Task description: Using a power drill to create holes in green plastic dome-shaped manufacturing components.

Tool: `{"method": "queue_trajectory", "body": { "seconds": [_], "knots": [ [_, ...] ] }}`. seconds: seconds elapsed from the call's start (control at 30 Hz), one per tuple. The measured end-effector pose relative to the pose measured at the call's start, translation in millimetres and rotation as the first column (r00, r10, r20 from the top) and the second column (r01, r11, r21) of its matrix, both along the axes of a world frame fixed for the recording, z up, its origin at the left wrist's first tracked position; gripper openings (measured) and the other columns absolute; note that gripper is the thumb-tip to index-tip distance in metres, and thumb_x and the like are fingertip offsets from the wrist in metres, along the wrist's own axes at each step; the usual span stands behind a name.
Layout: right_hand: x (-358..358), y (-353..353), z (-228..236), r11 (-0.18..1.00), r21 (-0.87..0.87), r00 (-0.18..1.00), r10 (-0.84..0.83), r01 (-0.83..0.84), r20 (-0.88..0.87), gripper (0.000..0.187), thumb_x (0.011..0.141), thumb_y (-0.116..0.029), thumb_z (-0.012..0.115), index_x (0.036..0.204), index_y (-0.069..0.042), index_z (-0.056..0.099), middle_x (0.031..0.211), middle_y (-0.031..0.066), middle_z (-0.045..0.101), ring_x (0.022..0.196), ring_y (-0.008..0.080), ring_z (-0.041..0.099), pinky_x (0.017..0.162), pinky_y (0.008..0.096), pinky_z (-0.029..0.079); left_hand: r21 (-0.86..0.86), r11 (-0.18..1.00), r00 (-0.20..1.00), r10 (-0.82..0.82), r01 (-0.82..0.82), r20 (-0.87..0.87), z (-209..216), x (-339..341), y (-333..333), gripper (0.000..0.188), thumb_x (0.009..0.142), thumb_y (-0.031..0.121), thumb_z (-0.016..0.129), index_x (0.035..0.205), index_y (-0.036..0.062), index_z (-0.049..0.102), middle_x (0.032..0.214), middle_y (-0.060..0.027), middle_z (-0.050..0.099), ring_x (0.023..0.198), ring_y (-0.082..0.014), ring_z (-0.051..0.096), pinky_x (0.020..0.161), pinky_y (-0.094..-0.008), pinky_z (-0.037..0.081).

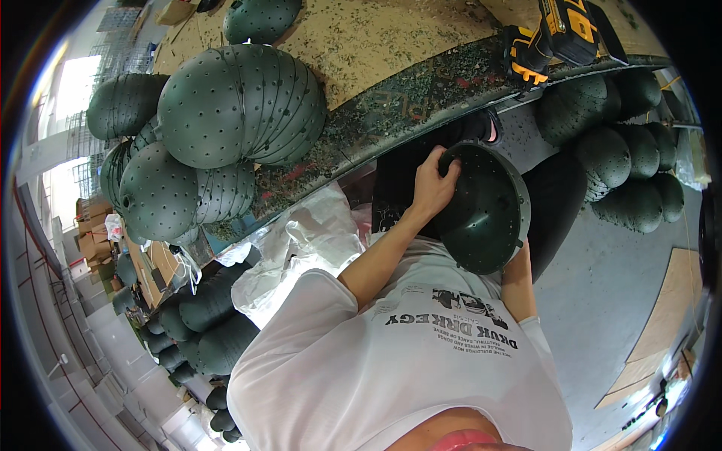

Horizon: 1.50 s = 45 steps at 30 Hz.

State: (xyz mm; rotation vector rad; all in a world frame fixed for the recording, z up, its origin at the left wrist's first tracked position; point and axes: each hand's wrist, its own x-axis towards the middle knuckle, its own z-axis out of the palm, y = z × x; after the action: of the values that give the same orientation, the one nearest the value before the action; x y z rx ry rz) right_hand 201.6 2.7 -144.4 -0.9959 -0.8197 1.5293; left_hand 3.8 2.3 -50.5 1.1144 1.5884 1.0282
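In my lap is a dark green hollow plastic half-sphere, dotted with small holes and tilted so its open inside faces up toward me. My left hand is closed on its upper left rim, with the thumb on the near side. At the lower right side of the half-sphere, my right forearm reaches behind it. The shell covers my right hand, so its fingers are hidden.
A bench strewn with green shavings runs ahead of me, bearing a yellow-black cordless drill. Nested, perforated green shells stack at its left. More shell stacks stand right. Cardboard sheets lie on the floor; white plastic hangs left.
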Motion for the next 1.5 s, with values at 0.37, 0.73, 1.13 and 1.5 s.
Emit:
{"method": "queue_trajectory", "body": {
  "seconds": [0.37, 0.73, 1.13, 1.5],
  "knots": [
    [1, -26, 7, 0.988, -0.122, 0.953, 0.124, -0.093, 0.276, 0.032, 0.098, -0.009, 0.051, 0.125, 0.005, 0.061, 0.112, 0.0117, 0.069, 0.094, 0.0168, 0.066, 0.087, 0.0283, 0.054, 0.050, 0.996, 0.991, 0.068, -0.074, 0.112, -29, -16, -9, 0.012, 0.085, 0.007, 0.060, 0.094, -0.0009, 0.059, 0.076, -0.0102, 0.065, 0.071, -0.0137, 0.062, 0.065, -0.0308, 0.050],
    [-2, -26, 6, 0.996, -0.075, 0.979, 0.054, -0.040, 0.197, 0.028, 0.098, -0.015, 0.053, 0.116, 0.001, 0.065, 0.102, 0.0067, 0.070, 0.089, 0.0149, 0.066, 0.082, 0.0282, 0.052, 0.012, 1.000, 0.989, -0.015, 0.014, 0.145, -34, -25, -6, 0.034, 0.082, -0.003, 0.061, 0.115, -0.0001, 0.058, 0.105, -0.0111, 0.069, 0.096, -0.0164, 0.065, 0.085, -0.0293, 0.052],
    [9, -20, 1, 0.946, -0.291, 0.986, 0.112, -0.144, -0.124, 0.025, 0.087, -0.004, 0.061, 0.112, 0.001, 0.064, 0.102, 0.0104, 0.069, 0.090, 0.0260, 0.068, 0.086, 0.0318, 0.054, 0.061, 0.998, 0.993, 0.008, -0.016, 0.121, -33, -23, -5, 0.018, 0.092, 0.012, 0.064, 0.105, -0.0007, 0.060, 0.089, -0.0072, 0.066, 0.084, -0.0131, 0.060, 0.077, -0.0284, 0.048],
    [-13, -24, 33, 0.983, -0.184, 0.867, 0.076, 0.018, 0.492, 0.027, 0.100, -0.011, 0.052, 0.122, 0.003, 0.062, 0.109, 0.0097, 0.068, 0.097, 0.0163, 0.066, 0.088, 0.0288, 0.052, 0.032, 0.998, 0.998, 0.058, -0.059, 0.025, -30, -20, 2, 0.019, 0.095, 0.019, 0.058, 0.090, 0.0003, 0.057, 0.074, -0.0032, 0.054, 0.071, -0.0102, 0.048, 0.065, -0.0286, 0.041]
  ]
}}
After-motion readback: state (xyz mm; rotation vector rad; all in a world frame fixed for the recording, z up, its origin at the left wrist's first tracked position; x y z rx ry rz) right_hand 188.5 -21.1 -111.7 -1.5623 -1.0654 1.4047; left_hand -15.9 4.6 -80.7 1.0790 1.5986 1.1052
